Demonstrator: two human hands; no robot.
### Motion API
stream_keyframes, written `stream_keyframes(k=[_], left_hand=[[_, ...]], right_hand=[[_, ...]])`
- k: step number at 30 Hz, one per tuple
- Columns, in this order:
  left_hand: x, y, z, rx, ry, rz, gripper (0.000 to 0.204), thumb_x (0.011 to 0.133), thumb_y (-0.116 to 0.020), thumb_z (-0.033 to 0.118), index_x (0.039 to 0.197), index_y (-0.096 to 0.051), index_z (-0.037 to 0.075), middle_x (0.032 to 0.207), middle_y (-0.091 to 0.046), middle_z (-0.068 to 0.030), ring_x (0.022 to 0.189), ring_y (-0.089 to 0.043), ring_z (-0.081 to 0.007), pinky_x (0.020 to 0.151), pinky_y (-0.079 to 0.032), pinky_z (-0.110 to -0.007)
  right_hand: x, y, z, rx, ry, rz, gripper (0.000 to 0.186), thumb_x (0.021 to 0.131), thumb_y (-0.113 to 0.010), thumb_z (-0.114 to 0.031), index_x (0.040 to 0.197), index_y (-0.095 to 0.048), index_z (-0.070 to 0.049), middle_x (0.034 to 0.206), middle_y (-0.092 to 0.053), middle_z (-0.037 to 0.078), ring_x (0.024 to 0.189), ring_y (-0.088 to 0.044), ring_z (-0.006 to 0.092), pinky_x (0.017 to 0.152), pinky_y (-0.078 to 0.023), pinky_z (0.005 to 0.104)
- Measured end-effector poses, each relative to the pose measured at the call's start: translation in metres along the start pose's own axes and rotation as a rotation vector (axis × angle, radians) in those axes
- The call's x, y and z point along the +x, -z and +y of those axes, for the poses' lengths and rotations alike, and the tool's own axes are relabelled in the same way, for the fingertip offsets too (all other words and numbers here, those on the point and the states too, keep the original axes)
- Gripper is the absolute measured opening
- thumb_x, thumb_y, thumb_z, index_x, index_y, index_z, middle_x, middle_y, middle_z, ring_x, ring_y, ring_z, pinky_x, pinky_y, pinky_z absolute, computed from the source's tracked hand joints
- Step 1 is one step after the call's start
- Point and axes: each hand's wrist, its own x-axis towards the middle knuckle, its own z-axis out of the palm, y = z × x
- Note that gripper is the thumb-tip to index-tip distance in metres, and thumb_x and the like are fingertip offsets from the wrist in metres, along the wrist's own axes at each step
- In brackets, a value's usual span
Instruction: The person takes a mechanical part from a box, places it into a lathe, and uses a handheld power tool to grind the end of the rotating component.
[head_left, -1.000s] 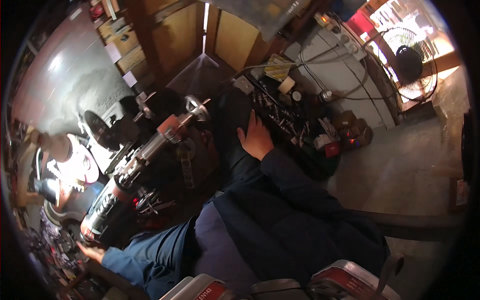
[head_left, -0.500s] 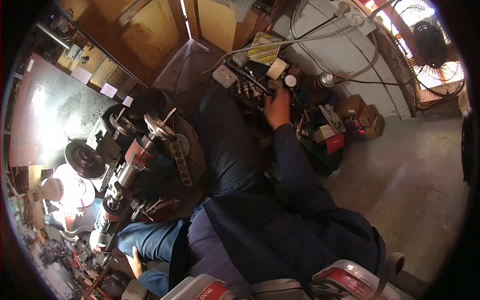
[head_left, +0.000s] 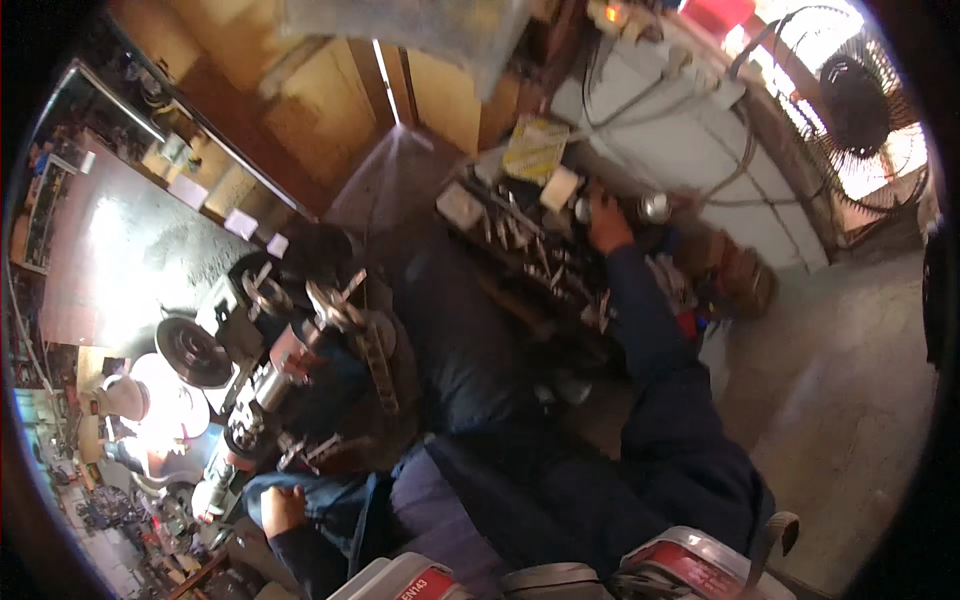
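Observation:
My right hand (head_left: 608, 224) reaches into the cluttered tool tray at the far side, its fingers at a round, pale-faced dial gauge (head_left: 583, 210). Motion blur hides whether the fingers grip the gauge or only touch it. Beside it lie a cream-coloured block (head_left: 560, 188) and several metal tool bits (head_left: 515, 232). My left hand (head_left: 283, 510) rests on my left thigh with its fingers curled in, and nothing shows in it.
On the left stands a machine with a metal handwheel (head_left: 335, 308), near a bright lamp (head_left: 165, 405). A yellow patterned box (head_left: 535, 148) and a white box (head_left: 460, 206) sit at the tray. Cables run along the wall near a fan (head_left: 855, 105).
My right hand has moved right, from the metal bits to the dial gauge. My left hand has come up onto the thigh and its fingers have curled. The whole view has shifted slightly.

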Motion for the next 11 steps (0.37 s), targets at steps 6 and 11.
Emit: stream_keyframes(k=[6, 11], left_hand=[[0.03, -0.014, -0.032, -0.13, -0.381, -0.154, 0.027, 0.081, -0.06, 0.011, 0.105, -0.066, 0.001, 0.086, -0.067, -0.0248, 0.081, -0.068, -0.039, 0.073, -0.054, -0.046], [0.025, 0.043, 0.064, -0.475, -0.479, -0.272, 0.034, 0.077, -0.063, 0.008, 0.11, -0.065, 0.0, 0.084, -0.071, -0.0172, 0.079, -0.069, -0.0367, 0.07, -0.055, -0.041]], right_hand=[[0.012, 0.191, -0.103, 0.31, 0.314, 0.752, 0.032, 0.092, -0.062, -0.02, 0.116, -0.061, 0.001, 0.102, -0.066, 0.022, 0.095, -0.064, 0.0388, 0.081, -0.05, 0.0467], [0.149, 0.363, -0.064, 0.013, 0.236, 1.612, 0.029, 0.087, -0.07, -0.032, 0.1, -0.067, -0.006, 0.091, -0.068, 0.013, 0.079, -0.065, 0.031, 0.071, -0.052, 0.0412]])
